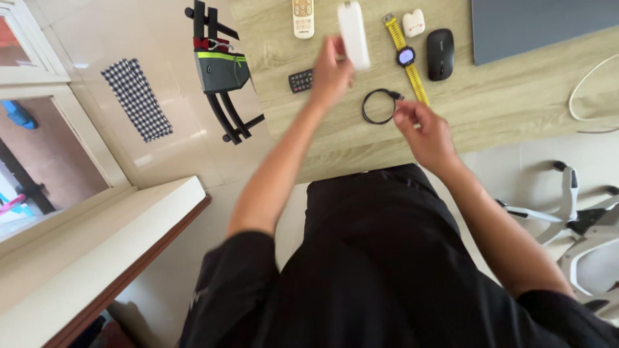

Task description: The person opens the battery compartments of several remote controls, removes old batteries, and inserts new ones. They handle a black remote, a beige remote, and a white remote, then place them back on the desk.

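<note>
With your left hand point(330, 72) clamped on the white oblong power bank point(353, 26) above the wooden desk point(503, 96), keep it steady while your right hand point(422, 132), pinching the coiled black cable point(377, 106) lying on the desk, lines its plug up squarely.

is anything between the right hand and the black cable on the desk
Nothing visible. The right hand already pinches the plug end of the coiled black cable on the desk. The left hand holds a white power bank off to the side, clear of the cable.
</note>
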